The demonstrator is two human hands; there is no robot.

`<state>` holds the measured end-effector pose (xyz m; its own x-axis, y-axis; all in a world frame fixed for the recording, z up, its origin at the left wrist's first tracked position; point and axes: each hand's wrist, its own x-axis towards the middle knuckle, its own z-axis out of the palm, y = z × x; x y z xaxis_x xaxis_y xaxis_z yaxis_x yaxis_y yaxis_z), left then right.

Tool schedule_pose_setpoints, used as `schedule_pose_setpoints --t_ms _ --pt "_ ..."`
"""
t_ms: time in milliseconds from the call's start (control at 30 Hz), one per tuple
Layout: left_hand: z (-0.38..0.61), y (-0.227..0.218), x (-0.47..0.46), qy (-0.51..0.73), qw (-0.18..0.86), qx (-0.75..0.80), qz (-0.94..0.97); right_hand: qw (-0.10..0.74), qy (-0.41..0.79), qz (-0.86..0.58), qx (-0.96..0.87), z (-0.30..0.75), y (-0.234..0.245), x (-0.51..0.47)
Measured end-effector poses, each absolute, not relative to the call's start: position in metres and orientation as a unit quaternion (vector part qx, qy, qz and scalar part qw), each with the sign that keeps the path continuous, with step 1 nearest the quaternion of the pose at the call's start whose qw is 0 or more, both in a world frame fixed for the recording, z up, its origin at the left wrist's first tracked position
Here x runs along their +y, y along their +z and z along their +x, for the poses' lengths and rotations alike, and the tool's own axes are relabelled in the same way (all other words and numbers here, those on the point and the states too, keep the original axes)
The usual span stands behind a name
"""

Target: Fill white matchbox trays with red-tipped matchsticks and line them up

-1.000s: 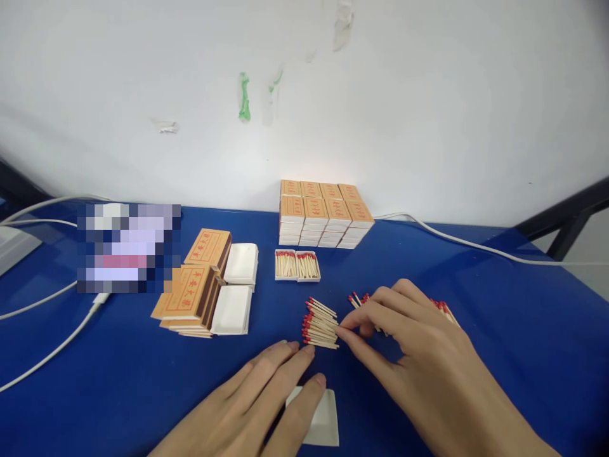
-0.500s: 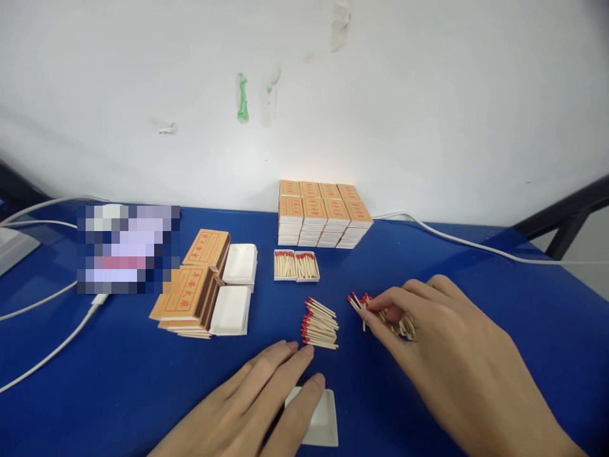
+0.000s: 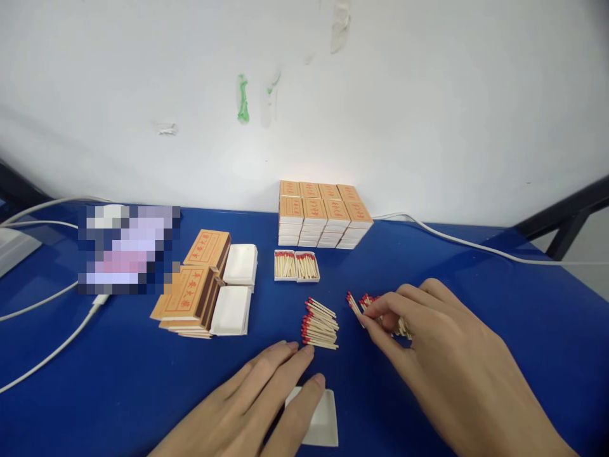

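Note:
My right hand [image 3: 428,349] pinches a few red-tipped matches [image 3: 353,303] between thumb and forefinger. A heap of loose matches [image 3: 403,328] lies under its fingers, partly hidden by them. My left hand [image 3: 257,400] rests low in the view with its fingers stretched out. Its thumb lies over an empty white matchbox tray [image 3: 326,419], covering the tray's left part. Just beyond the left fingertips is a rough column of matches [image 3: 321,325], heads pointing left. Farther back, two small trays filled with matches [image 3: 295,266] sit side by side.
Orange-topped matchboxes [image 3: 326,212] are stacked against the wall. To the left stand piles of matchbox sleeves [image 3: 188,295] beside stacked white trays [image 3: 231,309]. A blurred-out device [image 3: 128,247] with a white cable [image 3: 61,349] lies at far left. Another cable [image 3: 451,243] runs along the back right.
My right fingers have shifted slightly and now pinch a few matches close together, a little apart from the heap. My left hand and the tray have stayed in place.

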<state>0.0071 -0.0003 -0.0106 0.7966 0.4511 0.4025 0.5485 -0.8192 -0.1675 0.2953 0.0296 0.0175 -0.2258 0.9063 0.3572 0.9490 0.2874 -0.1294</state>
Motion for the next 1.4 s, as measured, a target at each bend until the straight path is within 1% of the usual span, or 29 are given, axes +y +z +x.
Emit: schedule_pose_setpoints --t_ms 233,400,467,533,667,800,1133,1400 --pt "0.009 -0.015 0.0 -0.174 0.14 -0.266 -0.938 0.26 -0.018 -0.541 -0.799 0.277 0.022 0.032" --pt "0.006 -0.019 -0.001 -0.178 0.139 -0.263 -0.938 0.258 0.026 -0.5 -0.826 0.263 0.02 0.036" --pt "0.005 -0.019 -0.001 -0.179 0.141 -0.266 -0.937 0.261 0.035 -0.514 -0.816 0.266 0.02 0.036" --pt "0.005 -0.017 0.0 -0.171 0.136 -0.266 -0.939 0.262 0.015 -0.545 -0.796 0.272 0.02 0.035" --pt "0.007 -0.013 0.0 -0.167 0.123 -0.262 -0.943 0.218 -0.045 -0.6 -0.768 0.284 0.017 0.032" --pt "0.007 -0.014 -0.001 -0.17 0.123 -0.262 -0.942 0.181 -0.074 -0.61 -0.768 0.285 0.014 0.031" --pt "0.008 -0.012 0.001 -0.165 0.13 -0.263 -0.942 0.167 -0.09 -0.58 -0.792 0.285 0.016 0.03" --pt "0.005 -0.015 -0.001 -0.166 0.134 -0.261 -0.941 0.153 -0.138 -0.558 -0.804 0.281 0.017 0.028"
